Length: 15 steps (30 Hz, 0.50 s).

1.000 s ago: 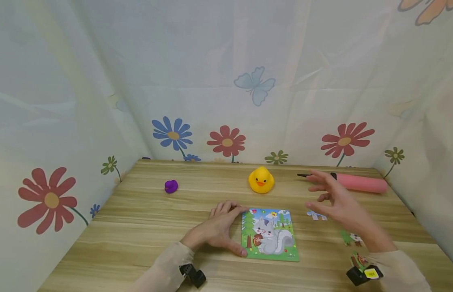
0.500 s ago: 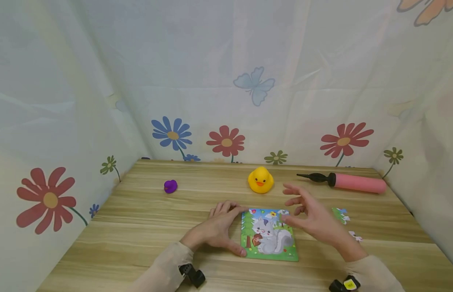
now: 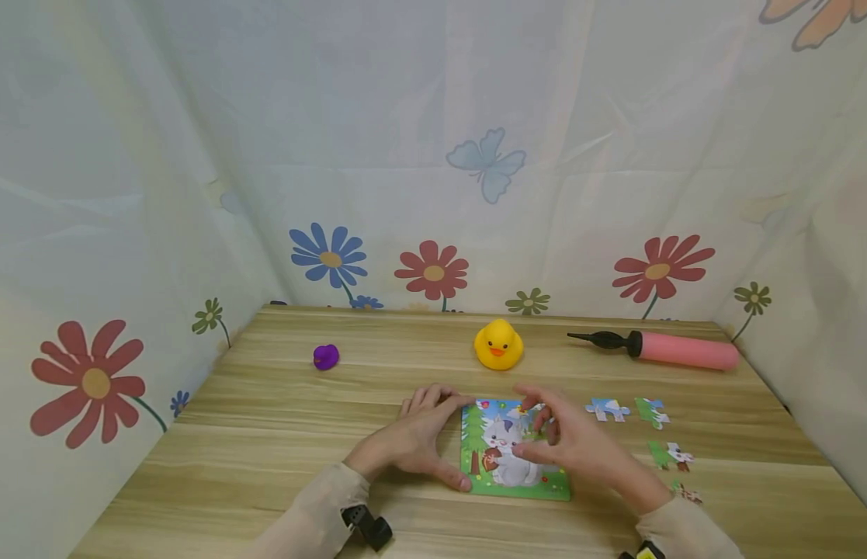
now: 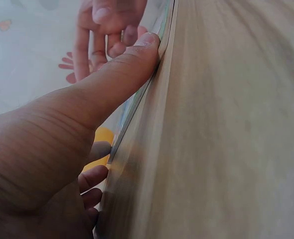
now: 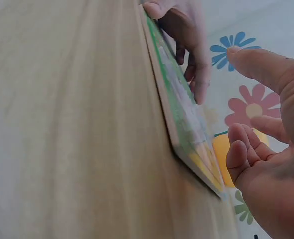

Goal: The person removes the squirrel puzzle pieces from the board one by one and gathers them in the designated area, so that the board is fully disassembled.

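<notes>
A square jigsaw puzzle (image 3: 506,470) with a grey squirrel picture lies flat on the table. My left hand (image 3: 419,442) rests against its left side, thumb at the near corner and index finger at the far one. In the left wrist view, the left thumb (image 4: 122,69) lies along the board's edge. My right hand (image 3: 573,439) is over the right half of the picture, fingers loosely bent and apart, holding nothing. It covers part of the squirrel's tail. The right wrist view shows that hand (image 5: 271,144) raised above the board (image 5: 179,107).
Several loose puzzle pieces (image 3: 606,409) lie to the right of the board. Behind it sits a yellow rubber duck (image 3: 499,345). A small purple duck (image 3: 326,357) is at the back left, and a pink hand pump (image 3: 688,351) at the back right.
My right hand has moved left from over the loose pieces to over the puzzle, uncovering the pieces and the pump. The left hand has stayed put.
</notes>
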Available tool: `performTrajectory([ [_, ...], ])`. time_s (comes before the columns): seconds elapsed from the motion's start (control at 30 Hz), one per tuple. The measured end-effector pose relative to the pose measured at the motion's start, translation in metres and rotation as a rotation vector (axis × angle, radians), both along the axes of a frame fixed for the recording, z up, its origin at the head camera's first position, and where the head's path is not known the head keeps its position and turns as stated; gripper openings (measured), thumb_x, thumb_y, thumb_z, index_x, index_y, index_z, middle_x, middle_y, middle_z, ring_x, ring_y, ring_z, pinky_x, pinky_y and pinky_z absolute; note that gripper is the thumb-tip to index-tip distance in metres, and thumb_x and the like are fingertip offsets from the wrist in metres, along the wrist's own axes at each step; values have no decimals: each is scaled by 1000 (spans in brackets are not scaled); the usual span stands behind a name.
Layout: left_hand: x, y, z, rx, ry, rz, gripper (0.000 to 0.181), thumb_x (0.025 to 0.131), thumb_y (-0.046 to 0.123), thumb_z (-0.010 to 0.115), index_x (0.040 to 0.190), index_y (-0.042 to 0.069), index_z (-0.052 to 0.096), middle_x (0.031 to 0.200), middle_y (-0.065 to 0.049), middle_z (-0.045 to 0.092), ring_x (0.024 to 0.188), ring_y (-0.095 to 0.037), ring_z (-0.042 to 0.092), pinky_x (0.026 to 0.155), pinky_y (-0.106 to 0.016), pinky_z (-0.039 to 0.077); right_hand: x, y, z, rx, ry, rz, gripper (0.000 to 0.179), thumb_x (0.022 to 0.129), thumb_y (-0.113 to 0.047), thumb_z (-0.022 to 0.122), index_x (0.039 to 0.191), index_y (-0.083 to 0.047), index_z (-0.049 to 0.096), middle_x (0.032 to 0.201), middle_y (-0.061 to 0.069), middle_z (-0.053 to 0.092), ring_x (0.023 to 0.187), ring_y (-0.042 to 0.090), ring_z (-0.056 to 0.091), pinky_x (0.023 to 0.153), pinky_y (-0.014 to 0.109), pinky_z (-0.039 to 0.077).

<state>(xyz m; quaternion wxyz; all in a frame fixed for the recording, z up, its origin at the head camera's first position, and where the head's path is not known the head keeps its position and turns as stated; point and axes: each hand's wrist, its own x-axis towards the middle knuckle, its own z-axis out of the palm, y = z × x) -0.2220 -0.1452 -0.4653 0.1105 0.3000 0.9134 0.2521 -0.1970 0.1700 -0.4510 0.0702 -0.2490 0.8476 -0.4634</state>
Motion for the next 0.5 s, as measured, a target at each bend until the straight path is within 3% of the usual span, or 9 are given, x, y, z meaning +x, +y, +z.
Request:
performTrajectory([
  [0.17,0,0,0,-2,3,-3,121,74,70,97,172,30,39,170,-8,33,153,-34,29,126,-64,27,2,-1,-5,33,-17,31,77,97,-28,90,161,-9,52,135,12,60,93,25,61,76,26,52],
  [0.5,2,-1,2,10,10,-14,123,73,69,98,172,28,39,170,-10,34,154,-35,30,127,-65,26,2,-1,-17,78,36,62,75,94,-32,93,156,-7,58,127,8,59,92,17,58,75,24,51],
])
